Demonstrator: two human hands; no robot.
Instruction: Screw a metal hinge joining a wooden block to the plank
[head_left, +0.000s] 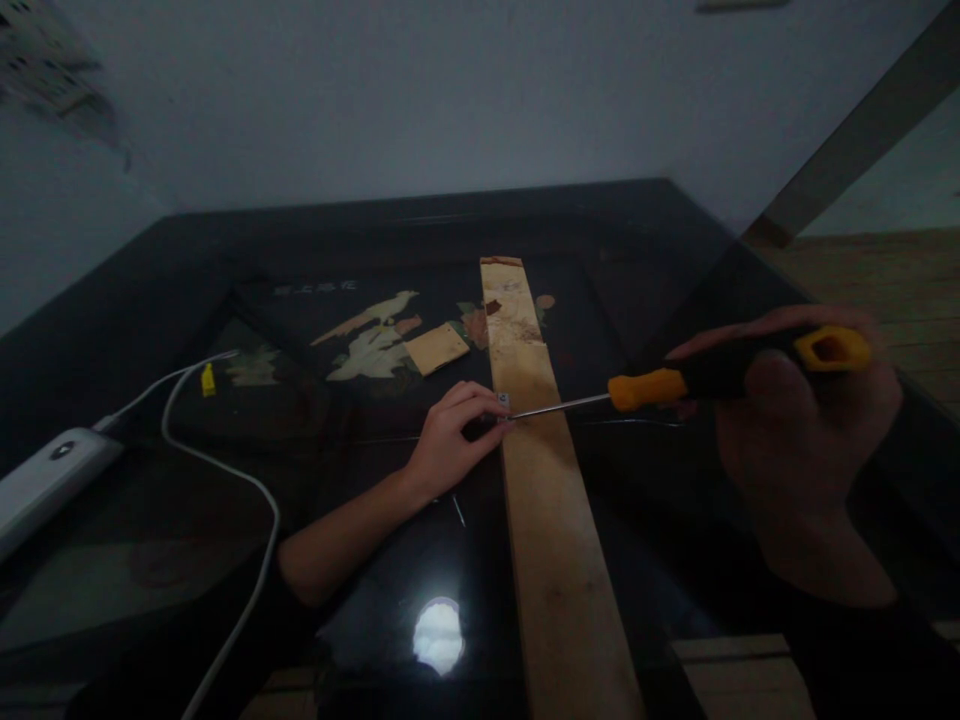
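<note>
A long wooden plank (555, 520) lies lengthwise on the dark glossy table. My left hand (459, 430) is at the plank's left edge, its thumb and fingers pinching a small metal piece (503, 399) on the wood. From the right, my right hand (795, 430) is wrapped round the yellow and black handle of a screwdriver (649, 390). The screwdriver's shaft points left, and its tip meets the small metal piece by my left fingertips. What exactly the tip touches is too small to tell.
A small square wood piece (437, 349) lies left of the plank. Nearer me is a thin nail or screw (459, 511). On the left are a white power strip (56, 480), its white cable (225, 465) and a yellow tag (208, 380). A wall (420, 100) stands behind the table.
</note>
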